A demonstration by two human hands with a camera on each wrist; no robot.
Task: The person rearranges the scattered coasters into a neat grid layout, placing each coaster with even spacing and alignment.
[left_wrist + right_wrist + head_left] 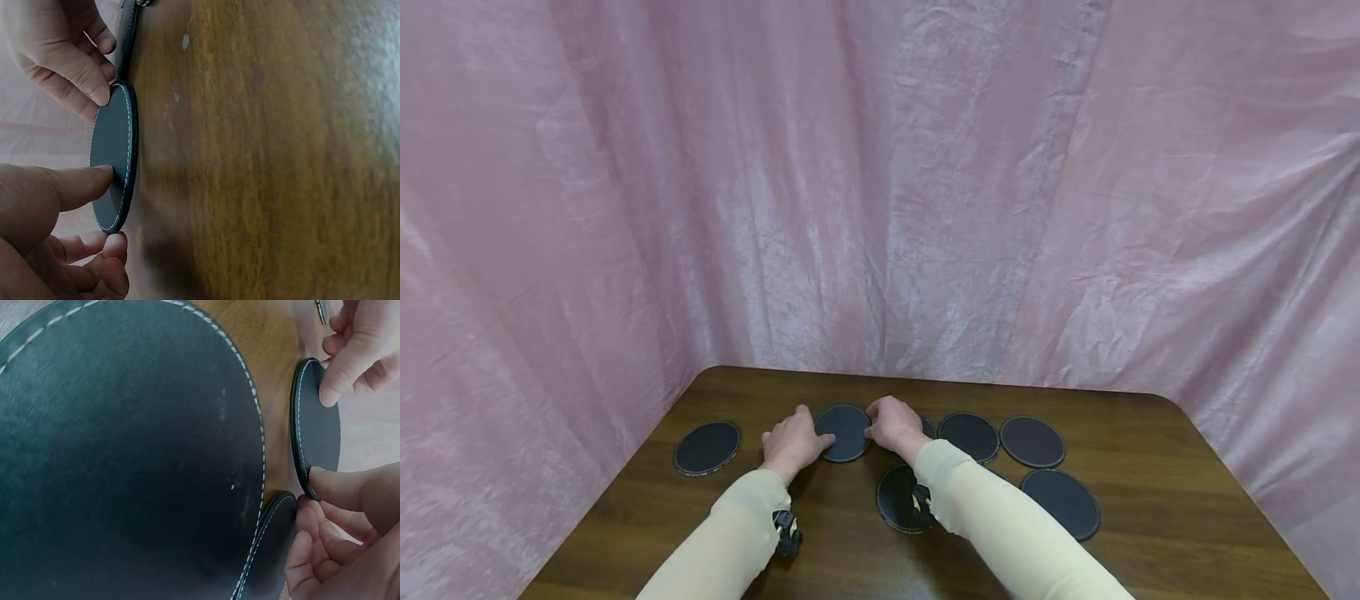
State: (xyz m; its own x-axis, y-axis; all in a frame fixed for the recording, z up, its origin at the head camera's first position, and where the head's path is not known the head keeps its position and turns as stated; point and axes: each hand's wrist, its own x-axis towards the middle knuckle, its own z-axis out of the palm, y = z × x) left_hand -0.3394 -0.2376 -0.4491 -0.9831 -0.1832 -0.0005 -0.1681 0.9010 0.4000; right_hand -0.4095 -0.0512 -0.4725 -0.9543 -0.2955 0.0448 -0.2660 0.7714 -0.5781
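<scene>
A round dark blue-grey leather coaster with pale stitching lies between my two hands, close over the table. My left hand pinches its left side, the thumb on the top face and the fingers curled at the edge. At the opposite side my right hand holds the rim between thumb and fingers. Beside the right hand another coaster shows partly, hidden by the wrist. Under the right forearm is a black coaster, which fills much of the right wrist view.
On the brown wooden table, a dark coaster lies alone at the left. To the right are a black coaster, a brownish one and a blue-grey one. Pink curtains hang behind the table.
</scene>
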